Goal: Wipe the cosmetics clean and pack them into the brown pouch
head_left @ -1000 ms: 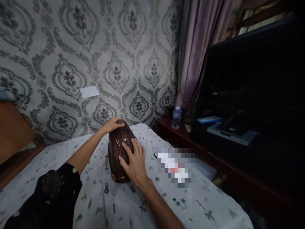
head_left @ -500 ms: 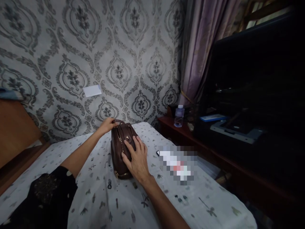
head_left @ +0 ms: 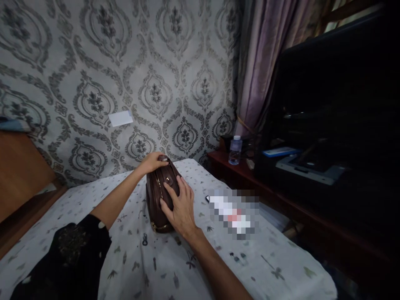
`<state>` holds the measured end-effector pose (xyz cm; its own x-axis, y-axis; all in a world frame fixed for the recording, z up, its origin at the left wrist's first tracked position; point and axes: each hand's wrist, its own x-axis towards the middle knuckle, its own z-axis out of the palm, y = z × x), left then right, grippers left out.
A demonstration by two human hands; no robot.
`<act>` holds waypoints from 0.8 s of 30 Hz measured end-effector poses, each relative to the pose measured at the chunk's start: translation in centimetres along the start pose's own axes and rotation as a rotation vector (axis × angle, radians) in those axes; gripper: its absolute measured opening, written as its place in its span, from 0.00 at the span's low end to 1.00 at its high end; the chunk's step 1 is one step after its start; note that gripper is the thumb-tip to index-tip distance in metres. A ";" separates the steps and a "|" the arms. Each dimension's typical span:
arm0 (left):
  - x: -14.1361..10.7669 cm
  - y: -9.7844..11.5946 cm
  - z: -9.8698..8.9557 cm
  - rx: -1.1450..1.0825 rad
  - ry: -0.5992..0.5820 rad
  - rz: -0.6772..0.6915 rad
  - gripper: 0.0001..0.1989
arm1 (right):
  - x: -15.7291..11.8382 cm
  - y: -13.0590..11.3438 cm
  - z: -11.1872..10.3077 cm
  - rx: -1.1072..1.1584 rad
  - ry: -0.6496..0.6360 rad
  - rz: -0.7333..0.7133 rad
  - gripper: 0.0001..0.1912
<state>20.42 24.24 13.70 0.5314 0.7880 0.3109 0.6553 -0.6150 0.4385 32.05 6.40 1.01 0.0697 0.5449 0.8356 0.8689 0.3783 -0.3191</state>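
A dark brown leather bag (head_left: 158, 202) with gold zippers and a small metal clasp stands on the bed sheet (head_left: 125, 266), which is white with small printed plants. My left hand (head_left: 154, 162) is at the bag's far upper end, by the handle, its fingers closed on the bag's top. My right hand (head_left: 181, 204) rests with spread fingers on the right side of the bag, near the zipper and below the clasp.
Right of the bag lies a phone (head_left: 208, 199), mostly pixelated. A water bottle (head_left: 235, 151) stands on a dark red cabinet (head_left: 218, 160) beside a large dark screen (head_left: 325, 91). Patterned wall behind; a wooden board (head_left: 23, 175) at left.
My left hand has moved right, from the handle's left side across the bag's far top end. My right hand has hardly moved, and the bag stays in place.
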 end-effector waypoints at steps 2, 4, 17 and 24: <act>0.5 0.8 0.6 0.033 -0.017 -0.008 0.14 | 0.0 0.0 0.0 -0.002 0.003 0.000 0.23; 0.8 1.3 1.0 0.071 -0.022 -0.041 0.13 | -0.1 0.0 -0.1 -0.003 -0.002 -0.005 0.23; -1.9 3.8 1.5 0.023 0.025 0.028 0.12 | 0.2 0.0 -0.2 -0.067 -0.071 -0.021 0.23; -2.1 2.4 -0.7 -0.053 0.015 0.074 0.15 | 0.1 0.1 -0.2 -0.024 -0.020 -0.014 0.27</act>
<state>20.49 21.09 14.68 0.5692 0.7409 0.3565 0.5847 -0.6696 0.4580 32.30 6.34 1.19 0.0478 0.5551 0.8304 0.8812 0.3681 -0.2968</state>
